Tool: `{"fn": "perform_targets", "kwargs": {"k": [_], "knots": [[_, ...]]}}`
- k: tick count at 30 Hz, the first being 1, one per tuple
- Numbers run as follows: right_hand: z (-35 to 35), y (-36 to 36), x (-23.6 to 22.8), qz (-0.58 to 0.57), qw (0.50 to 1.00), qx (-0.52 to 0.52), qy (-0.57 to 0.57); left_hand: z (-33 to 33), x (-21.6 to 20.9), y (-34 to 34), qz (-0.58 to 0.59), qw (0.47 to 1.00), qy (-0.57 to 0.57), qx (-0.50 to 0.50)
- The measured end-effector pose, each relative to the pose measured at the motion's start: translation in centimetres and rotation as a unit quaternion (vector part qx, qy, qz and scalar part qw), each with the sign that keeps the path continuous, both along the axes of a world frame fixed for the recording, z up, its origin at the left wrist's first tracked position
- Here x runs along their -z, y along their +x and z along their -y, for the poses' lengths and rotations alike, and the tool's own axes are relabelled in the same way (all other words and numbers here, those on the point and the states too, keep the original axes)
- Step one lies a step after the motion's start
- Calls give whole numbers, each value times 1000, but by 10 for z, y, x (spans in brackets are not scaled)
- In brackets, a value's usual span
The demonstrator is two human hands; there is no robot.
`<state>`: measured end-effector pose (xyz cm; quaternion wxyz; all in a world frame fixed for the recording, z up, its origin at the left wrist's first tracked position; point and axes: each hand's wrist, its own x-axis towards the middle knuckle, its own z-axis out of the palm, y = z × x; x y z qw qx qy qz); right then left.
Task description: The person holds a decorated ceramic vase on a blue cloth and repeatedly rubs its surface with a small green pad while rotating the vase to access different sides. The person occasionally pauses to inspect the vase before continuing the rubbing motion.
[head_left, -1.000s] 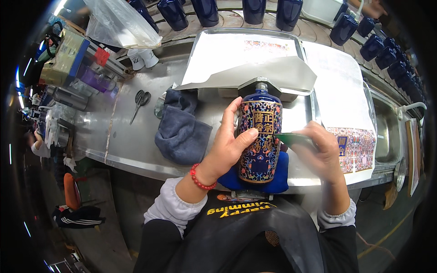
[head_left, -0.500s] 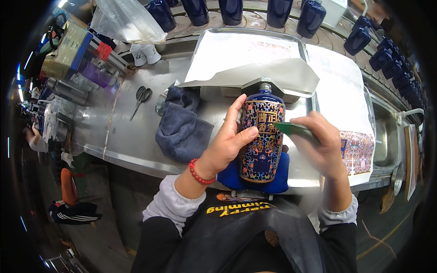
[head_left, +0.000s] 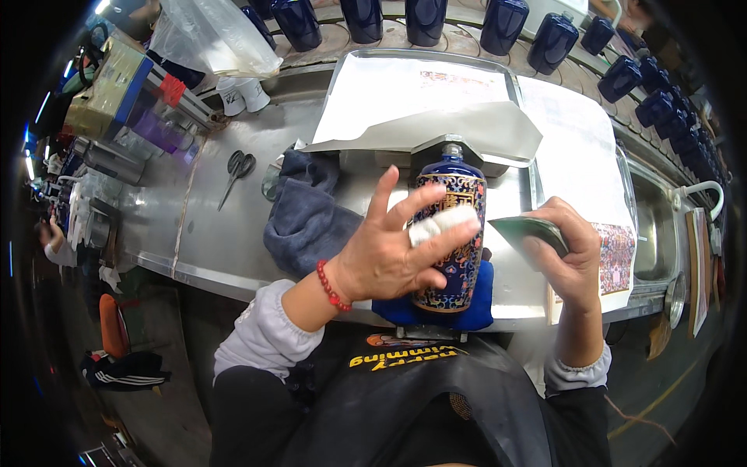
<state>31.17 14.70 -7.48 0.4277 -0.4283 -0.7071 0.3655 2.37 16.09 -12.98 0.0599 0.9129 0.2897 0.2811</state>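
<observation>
A dark blue bottle with a colourful floral wrap rests on a blue pad, its neck at a dark angular support. My left hand hovers over the bottle's left side, fingers spread, with a white wrapping around one finger; whether it touches the bottle I cannot tell. To the right of the bottle, my right hand is closed on a thin green scraper, its edge apart from the bottle.
A tray with white sheets lies behind the bottle. A grey-blue cloth and scissors are at left. Patterned decal sheets lie at right before a sink. Several plain blue bottles line a conveyor.
My left hand has let go of the bottle's side and turned, fingers spread, in front of it. My right hand has drawn the scraper rightward off the bottle. The conveyor's bottles have shifted.
</observation>
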Motion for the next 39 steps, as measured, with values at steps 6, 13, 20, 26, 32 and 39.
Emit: {"fn": "perform_targets", "kwargs": {"k": [6, 13, 20, 26, 32, 39], "knots": [[12, 6, 13, 15, 999, 42, -9, -3, -14, 3, 45, 995, 60, 63], [9, 6, 5, 62, 996, 39, 55, -18, -16, 11, 14, 996, 59, 73], [3, 7, 17, 55, 998, 22, 22, -38, -4, -2, 53, 998, 18, -31], [-47, -65, -48, 224, 936, -271, -5, 15, 31, -8, 193, 971, -80, -117], [-54, -86, -50, 359, 876, -226, 231, 43, 41, -9, 237, 945, -143, -173], [-36, -70, -35, 300, 890, -81, 333, 18, 27, -3, 260, 951, -122, -111]]}}
